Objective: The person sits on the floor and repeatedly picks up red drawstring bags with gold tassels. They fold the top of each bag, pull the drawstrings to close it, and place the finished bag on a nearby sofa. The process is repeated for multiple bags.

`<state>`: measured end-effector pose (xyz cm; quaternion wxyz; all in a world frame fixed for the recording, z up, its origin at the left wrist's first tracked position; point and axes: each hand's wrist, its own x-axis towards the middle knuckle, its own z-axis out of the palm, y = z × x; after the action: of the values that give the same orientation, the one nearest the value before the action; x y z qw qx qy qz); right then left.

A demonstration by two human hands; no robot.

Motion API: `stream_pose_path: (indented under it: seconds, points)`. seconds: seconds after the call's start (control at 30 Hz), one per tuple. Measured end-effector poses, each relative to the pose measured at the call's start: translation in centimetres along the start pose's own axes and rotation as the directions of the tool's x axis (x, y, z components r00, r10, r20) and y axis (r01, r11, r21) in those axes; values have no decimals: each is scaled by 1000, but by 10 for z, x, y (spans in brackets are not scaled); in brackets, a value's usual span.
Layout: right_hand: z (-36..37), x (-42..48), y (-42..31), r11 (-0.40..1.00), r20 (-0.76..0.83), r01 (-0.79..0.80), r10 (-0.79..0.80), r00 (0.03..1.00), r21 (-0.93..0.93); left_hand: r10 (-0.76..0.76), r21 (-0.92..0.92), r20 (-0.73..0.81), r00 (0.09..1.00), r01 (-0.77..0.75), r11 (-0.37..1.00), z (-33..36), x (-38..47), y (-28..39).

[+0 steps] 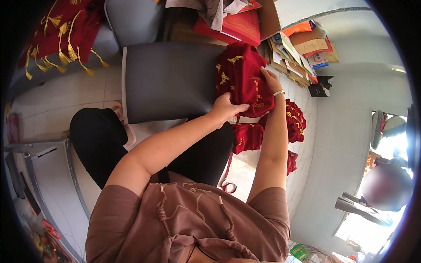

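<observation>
A stack of dark red velvet cloth pieces point(245, 70) with gold cords and gold printing rests at the right end of a dark grey padded bench point(167, 82). My left hand point(227, 110) grips the near left corner of the stack, thumb on top. At its right side my right hand point(272, 80), with a bracelet on the wrist, has its fingers on the cloth; the part beneath is hidden. Below the stack, beside my knee, lies a red cloth bundle point(248, 136). Another red bundle with gold cords point(296, 121) is right of my right forearm.
Red cloths with gold tassels point(65, 36) hang over a grey sofa at the upper left. Flattened cardboard and packets point(292, 62) lie beyond the bench, near a red box point(241, 26). A red ribbon point(228, 187) trails on the tiled floor. A white-topped table point(56, 177) stands at left.
</observation>
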<state>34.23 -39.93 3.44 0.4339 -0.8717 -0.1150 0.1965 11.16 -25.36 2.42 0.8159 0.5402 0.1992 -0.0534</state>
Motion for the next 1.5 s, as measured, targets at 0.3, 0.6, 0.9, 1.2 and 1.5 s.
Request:
stream_pose_path:
  seconds: [0.3, 0.6, 0.9, 1.2, 1.5]
  points:
    - [-3, -51, -85, 731, -118, 541, -633, 765, -416, -19, -26, 64, 998, 21, 999, -3, 0, -1]
    - [81, -48, -47, 602, 150, 442, -472, 869, -665, -85, 228, 64, 994, 68, 971, -2, 2, 5]
    - [99, -38, -11, 641, 86, 428, -493, 866, -637, -174, 373, 165, 971, 102, 922, -10, -6, 16]
    - [109, -39, -2, 603, 22, 391, -526, 850, -695, 87, 369, 94, 992, -116, 922, -48, -30, -10]
    - [89, -32, -11, 570, 73, 454, -566, 821, -685, 131, 99, 77, 988, -138, 985, -140, -73, -1]
